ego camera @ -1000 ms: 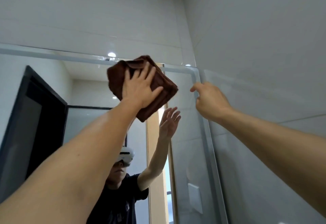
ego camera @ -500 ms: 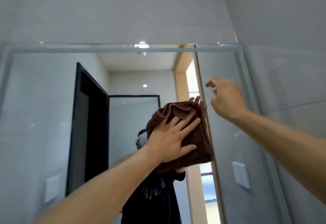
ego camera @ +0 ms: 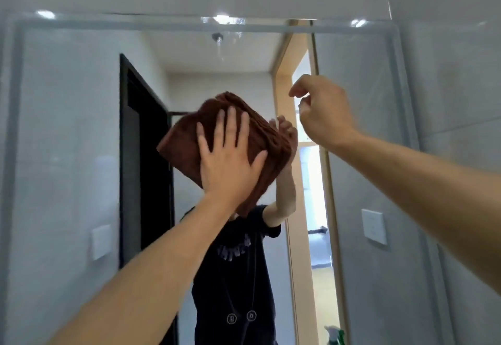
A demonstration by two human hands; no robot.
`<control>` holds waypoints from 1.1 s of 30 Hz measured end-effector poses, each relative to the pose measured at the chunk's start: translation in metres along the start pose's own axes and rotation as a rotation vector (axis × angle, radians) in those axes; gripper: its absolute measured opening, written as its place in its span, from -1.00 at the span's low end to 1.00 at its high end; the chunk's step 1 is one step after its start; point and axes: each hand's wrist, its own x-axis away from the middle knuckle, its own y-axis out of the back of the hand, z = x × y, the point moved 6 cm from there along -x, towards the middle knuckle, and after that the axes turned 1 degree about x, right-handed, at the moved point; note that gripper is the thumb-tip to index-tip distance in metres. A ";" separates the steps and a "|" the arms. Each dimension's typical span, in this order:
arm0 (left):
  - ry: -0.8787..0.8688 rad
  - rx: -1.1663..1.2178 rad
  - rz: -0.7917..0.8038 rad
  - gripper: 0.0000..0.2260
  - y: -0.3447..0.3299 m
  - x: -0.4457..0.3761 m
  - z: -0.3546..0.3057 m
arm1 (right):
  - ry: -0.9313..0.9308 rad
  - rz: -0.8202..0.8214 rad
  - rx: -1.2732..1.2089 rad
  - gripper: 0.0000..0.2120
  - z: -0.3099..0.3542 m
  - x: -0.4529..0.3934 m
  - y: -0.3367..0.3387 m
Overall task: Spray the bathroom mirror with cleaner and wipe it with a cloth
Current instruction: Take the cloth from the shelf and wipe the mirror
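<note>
A large frameless bathroom mirror (ego camera: 67, 127) fills the wall in front of me. My left hand (ego camera: 230, 165) lies flat, fingers spread, pressing a folded brown cloth (ego camera: 184, 138) against the glass near the mirror's upper middle. My right hand (ego camera: 322, 111) hovers to the right of the cloth, close to the glass, its fingers loosely curled and holding nothing. Wet drips (ego camera: 221, 46) run down from the mirror's top edge. The reflection shows a person in a dark shirt behind the cloth.
A green and white spray bottle (ego camera: 334, 335) shows at the bottom edge, blurred. White tiled walls surround the mirror, with the side wall (ego camera: 447, 100) close on the right. The reflection shows a dark door frame and a lit doorway.
My left hand has slid the cloth down and to the left, from the mirror's top right corner to its upper middle. My right hand has come off the mirror's right edge.
</note>
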 end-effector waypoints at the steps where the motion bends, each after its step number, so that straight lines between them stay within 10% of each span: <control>1: -0.135 0.018 0.042 -0.27 -0.008 0.034 -0.023 | -0.020 -0.013 -0.015 -0.66 0.003 0.007 -0.004; 10: -0.948 0.075 0.261 -0.33 -0.039 0.099 -0.070 | -0.054 0.050 0.028 -0.72 -0.003 0.048 -0.016; 18: -0.104 -0.014 0.047 -0.30 -0.021 -0.040 -0.111 | -0.186 0.074 0.280 -0.69 -0.104 0.067 0.047; 23: -0.433 0.158 0.151 -0.27 -0.064 0.080 -0.223 | -0.187 0.111 0.336 -0.68 -0.133 0.078 0.064; 27: -0.742 0.380 0.556 -0.24 -0.090 0.185 -0.281 | -0.228 0.205 0.374 -0.68 -0.157 0.107 0.065; 33: -0.580 0.293 0.235 -0.25 -0.076 0.022 -0.279 | -0.308 0.223 0.394 -0.68 -0.178 0.106 0.073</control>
